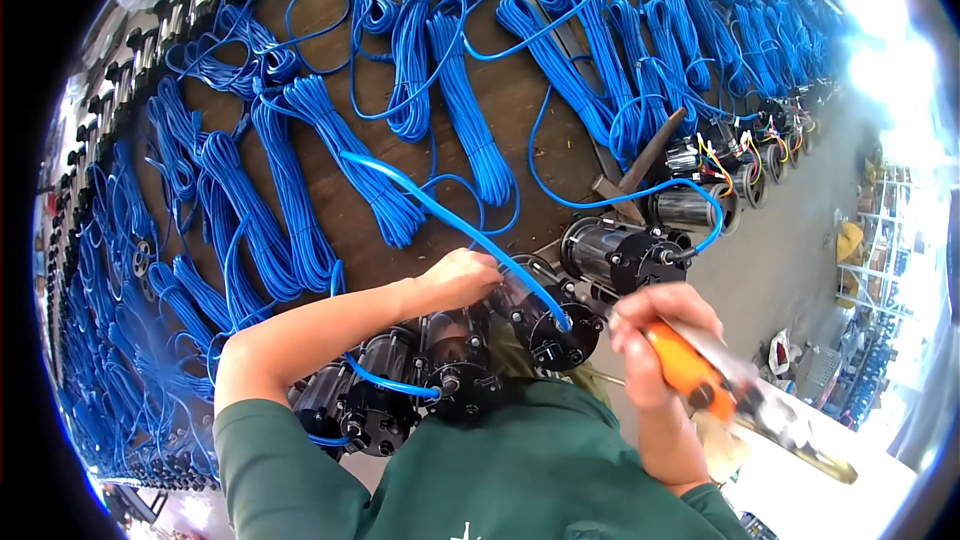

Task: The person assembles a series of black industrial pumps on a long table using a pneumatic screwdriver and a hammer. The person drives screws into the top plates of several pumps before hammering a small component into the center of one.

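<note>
Right hand [655, 340] closed around orange-handled tool [700, 380], just beside black motor end [560, 335] at bench edge; left hand [460, 278] fingers curled on motor body [520, 290], blue cable [440, 210] running past them; brown bench [510, 100] crowded with cable bundles [290, 170]; open grey floor [780, 260] right

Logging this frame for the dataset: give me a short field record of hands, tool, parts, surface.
left hand: resting on a black motor, grip hidden
right hand: closed on an orange-handled tool
cable: blue cable runs into that motor
row: more black motors along the bench edge
surface: brown bench covered with blue cable bundles
</note>
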Available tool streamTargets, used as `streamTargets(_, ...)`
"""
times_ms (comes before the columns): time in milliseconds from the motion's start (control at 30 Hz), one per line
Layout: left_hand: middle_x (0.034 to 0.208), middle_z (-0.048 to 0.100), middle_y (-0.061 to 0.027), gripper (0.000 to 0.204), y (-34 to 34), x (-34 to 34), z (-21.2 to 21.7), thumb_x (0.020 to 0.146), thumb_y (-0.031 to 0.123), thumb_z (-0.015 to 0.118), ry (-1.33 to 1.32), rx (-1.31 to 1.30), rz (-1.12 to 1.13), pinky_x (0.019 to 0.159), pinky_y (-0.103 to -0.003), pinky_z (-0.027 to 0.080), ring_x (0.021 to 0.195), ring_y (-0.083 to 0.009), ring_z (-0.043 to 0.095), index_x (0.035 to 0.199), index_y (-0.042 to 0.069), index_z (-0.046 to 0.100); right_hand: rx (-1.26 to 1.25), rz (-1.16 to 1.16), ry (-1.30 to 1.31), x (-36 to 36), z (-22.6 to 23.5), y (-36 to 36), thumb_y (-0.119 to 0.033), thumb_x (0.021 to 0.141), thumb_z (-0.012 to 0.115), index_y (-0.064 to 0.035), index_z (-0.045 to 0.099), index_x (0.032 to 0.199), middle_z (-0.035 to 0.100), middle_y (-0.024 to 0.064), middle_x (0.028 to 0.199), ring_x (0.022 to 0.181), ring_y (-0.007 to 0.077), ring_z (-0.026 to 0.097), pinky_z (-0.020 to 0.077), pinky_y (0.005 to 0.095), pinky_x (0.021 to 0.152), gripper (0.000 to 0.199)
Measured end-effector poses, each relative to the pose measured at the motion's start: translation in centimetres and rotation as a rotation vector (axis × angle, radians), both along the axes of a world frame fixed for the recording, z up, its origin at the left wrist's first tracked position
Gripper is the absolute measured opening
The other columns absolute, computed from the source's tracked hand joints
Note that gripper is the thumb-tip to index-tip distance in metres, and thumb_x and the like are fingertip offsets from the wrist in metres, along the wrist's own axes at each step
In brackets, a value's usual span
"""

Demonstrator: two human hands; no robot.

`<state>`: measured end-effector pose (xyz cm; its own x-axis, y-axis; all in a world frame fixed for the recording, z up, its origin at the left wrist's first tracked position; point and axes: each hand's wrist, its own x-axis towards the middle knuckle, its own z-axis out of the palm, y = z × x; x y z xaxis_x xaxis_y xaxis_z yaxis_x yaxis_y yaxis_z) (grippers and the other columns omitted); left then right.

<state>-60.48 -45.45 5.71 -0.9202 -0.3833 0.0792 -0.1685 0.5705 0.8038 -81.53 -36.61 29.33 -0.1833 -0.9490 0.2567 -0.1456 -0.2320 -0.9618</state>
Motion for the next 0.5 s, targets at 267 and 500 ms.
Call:
streamTargets(267,0.09,0.071,-0.0134,0.016,0.3,0.7,-0.7,0.079,0.012,0.073,0.058,-0.044,-0.016,0.074,-0.043,0.057,0.084,-0.0332,0.07,0.094,0.005,0.073,-0.207,0.179,-0.068,3.7,2.6,0.9,0.007,0.077,0.069,0.0039,0.064,0.104,0.07,0.0131,0.081,0.058,0.0201,0.068,0.0587,0.031,0.053,0.027)
streamTargets(500,0.088,0.069,-0.0114,0.016,1.1,1.1,-1.7,0.078,0.012,0.073,0.047,-0.071,0.04,0.072,-0.043,0.057,0.084,-0.0314,0.069,0.092,0.004,0.073,-0.174,0.348,0.094,4.4,-2.2,-1.1,0.007,0.075,0.066,0.0011,0.065,0.099,0.069,0.0129,0.082,0.064,0.02,0.07,0.0599,0.0303,0.056,0.024)
